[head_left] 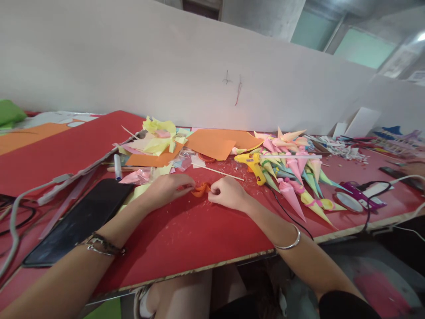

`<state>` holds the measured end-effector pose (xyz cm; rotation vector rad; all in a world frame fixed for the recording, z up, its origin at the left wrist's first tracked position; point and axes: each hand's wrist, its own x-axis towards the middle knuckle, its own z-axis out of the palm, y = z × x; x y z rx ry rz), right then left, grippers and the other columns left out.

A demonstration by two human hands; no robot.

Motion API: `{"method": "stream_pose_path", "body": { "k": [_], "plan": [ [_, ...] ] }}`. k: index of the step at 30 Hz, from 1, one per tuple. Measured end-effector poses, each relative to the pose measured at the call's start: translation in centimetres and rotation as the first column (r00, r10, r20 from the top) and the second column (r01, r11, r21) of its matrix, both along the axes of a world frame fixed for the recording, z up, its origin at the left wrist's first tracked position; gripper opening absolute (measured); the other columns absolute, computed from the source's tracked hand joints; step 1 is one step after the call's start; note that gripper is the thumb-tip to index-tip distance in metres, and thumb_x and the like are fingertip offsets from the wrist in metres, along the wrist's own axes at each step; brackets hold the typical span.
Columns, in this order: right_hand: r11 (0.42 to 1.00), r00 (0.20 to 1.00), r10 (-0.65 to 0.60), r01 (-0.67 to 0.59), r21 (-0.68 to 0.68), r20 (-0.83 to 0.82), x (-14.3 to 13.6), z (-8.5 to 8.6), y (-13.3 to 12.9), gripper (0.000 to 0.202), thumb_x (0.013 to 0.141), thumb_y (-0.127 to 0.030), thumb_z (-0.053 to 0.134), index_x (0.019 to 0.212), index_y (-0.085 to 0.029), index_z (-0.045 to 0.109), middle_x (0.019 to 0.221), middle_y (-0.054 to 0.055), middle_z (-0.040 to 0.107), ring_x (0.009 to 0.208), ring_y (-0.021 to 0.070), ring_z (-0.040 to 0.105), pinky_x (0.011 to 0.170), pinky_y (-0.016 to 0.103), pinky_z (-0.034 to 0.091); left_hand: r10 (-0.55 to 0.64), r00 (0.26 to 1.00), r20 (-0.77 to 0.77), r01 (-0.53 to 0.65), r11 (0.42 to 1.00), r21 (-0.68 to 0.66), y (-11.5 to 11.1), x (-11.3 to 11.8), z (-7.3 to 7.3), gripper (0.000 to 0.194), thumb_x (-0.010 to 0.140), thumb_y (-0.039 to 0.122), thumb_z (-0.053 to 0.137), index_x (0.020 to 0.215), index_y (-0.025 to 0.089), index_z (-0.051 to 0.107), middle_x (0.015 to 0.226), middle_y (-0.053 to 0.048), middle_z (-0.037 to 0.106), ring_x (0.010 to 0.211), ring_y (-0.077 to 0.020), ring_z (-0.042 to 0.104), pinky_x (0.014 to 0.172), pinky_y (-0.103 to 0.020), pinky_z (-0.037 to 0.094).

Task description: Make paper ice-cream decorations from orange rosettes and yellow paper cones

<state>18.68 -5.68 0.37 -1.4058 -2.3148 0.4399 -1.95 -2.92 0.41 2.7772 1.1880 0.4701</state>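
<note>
Two bare hands are working at a red table (186, 235), with a twisted orange paper piece (202, 189) lying between them, just above the tabletop or touching it (the view is not settling which). The left hand (175, 188) is pinching the piece's left end, thumb and forefinger closing on it; the right hand (229, 192) is gripping the right end, its fingers curling together around the paper. Beyond the hands, a thin stick (217, 171) is lying at a slant. To the right, a yellow glue gun (254, 164) is resting beside a heap of pastel paper cones (294, 170), its black cord (290, 215) running toward the table's near edge. To the left, a marker (117, 167) is lying near a bagged pink item (137, 176), and a dark tablet (79, 226) is lying partly behind the left forearm. Orange sheets (212, 144) are spreading out behind, before a pale partition (149, 66).
</note>
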Motion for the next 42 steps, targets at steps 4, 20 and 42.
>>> {"method": "stream_pose_path", "body": {
  "k": [4, 20, 42],
  "plan": [
    [0.999, 0.999, -0.04, 0.04, -0.024, -0.01, -0.26, 0.05, -0.23, 0.027, 0.064, -0.02, 0.052, 0.04, -0.015, 0.042, 0.041, -0.004, 0.036, 0.042, 0.0047, 0.027, 0.047, 0.022, 0.018, -0.019, 0.999, 0.026, 0.02, 1.0, -0.009, 0.11, 0.0, -0.2, 0.024, 0.08, 0.031, 0.041, 0.081, 0.022, 0.063, 0.082, 0.001, 0.068, 0.072, -0.0122, 0.06, 0.063, -0.02, 0.041],
    [0.991, 0.997, -0.056, 0.049, -0.122, -0.053, -0.25, -0.27, -0.11, 0.027, 0.066, -0.024, 0.052, 0.042, -0.015, 0.044, 0.043, -0.005, 0.039, 0.043, 0.0047, 0.034, 0.046, 0.022, 0.019, -0.061, 0.988, 0.139, 0.074, 0.993, -0.096, 0.13, 0.49, -0.21, 0.016, 0.075, 0.023, 0.043, 0.068, 0.017, 0.056, 0.066, 0.002, 0.062, 0.06, -0.0093, 0.054, 0.058, -0.018, 0.038],
    [1.0, 0.999, -0.002, 0.002, -0.006, 0.039, 0.09, -0.23, 0.03, 0.012, 0.069, -0.025, 0.053, 0.059, -0.018, 0.055, 0.056, -0.002, 0.054, 0.052, 0.0075, 0.044, 0.05, 0.02, 0.024, -0.166, 0.984, 0.065, 0.166, 0.986, 0.0, -0.09, 0.14, 0.2, 0.015, 0.078, 0.028, 0.048, 0.076, 0.018, 0.06, 0.074, -0.001, 0.057, 0.064, -0.0103, 0.052, 0.059, -0.02, 0.038]
  ]
}}
